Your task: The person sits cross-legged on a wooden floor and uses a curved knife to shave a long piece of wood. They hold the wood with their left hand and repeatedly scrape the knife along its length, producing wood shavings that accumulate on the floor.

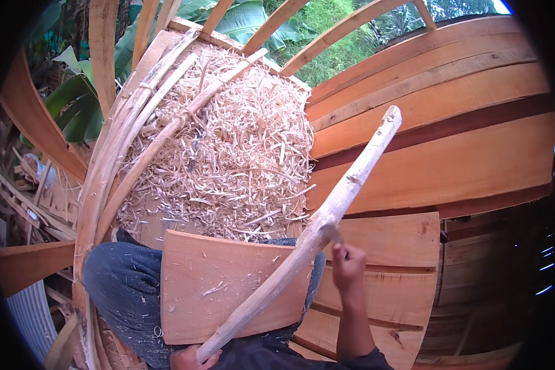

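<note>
A pale, peeled wooden branch (277, 271) slants across my lap, its lower end near my body and its upper end up to the right. My left hand (191, 357) is wrapped round that lower end. In my closed right hand (348, 264) is a knife, whose short, dull blade (332, 233) lies against the branch at a knobby spot near its middle; the handle is mostly hidden by my fingers. Under the branch, a flat wooden board (228, 277) rests across my thighs with a few curled shavings on it.
Curled wood shavings (240, 142) cover the floor ahead. Long peeled poles (148, 139) lean at the left. Plank walling (438, 154) stands at the right, with a low slatted wooden surface (376, 290) beside my right arm. Upright slats (271, 26) edge the far side.
</note>
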The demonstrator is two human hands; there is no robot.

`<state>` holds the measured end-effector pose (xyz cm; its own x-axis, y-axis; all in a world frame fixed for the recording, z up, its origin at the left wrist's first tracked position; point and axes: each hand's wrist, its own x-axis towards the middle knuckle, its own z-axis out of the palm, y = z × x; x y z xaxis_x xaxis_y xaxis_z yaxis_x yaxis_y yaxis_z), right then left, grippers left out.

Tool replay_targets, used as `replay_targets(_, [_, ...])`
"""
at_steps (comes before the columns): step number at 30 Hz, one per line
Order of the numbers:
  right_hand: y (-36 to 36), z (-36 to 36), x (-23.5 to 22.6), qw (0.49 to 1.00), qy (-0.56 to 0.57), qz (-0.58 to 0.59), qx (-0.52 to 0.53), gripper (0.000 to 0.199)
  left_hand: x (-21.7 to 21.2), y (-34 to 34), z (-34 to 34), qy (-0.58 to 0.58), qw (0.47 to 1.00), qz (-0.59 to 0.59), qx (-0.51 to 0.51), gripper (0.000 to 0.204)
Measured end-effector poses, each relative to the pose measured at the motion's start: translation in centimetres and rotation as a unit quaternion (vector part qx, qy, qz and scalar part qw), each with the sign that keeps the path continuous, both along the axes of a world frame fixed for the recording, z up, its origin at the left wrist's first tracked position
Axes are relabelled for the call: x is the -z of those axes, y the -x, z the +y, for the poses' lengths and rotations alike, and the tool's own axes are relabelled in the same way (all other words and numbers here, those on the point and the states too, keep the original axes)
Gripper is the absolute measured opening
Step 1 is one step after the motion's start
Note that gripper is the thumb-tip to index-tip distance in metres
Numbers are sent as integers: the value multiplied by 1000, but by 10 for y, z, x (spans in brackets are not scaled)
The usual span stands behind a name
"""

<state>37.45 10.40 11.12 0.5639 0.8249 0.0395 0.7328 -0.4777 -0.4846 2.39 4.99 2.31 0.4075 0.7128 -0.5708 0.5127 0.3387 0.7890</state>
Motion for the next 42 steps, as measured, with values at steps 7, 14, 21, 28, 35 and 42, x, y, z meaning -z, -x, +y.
replay_targets(7, [61, -11, 0, 977, 92, -137, -135, 48, 11, 5, -8, -40, 999, 22, 6, 31])
replay_targets(14, [60, -5, -39, 980, 145, -120, -68, 49, 20, 6, -11, -59, 996, 52, 36, 34])
replay_targets(21, [58, -5, -42, 936, 210, -248, -136, 53, 20, 12, -15, -36, 997, 62, 3, 36])
replay_targets(28, [81, -12, -33, 946, 205, -165, -190, 48, 24, 4, -18, 24, 998, 48, -12, 37])
replay_targets(35, [28, 10, -35, 987, 85, -134, 23, 43, 11, 3, -11, 46, 996, 65, -31, 35])
replay_targets(42, [53, 2, -18, 972, 91, -151, -157, 42, 26, 4, -24, -41, 992, 29, -112, 30])
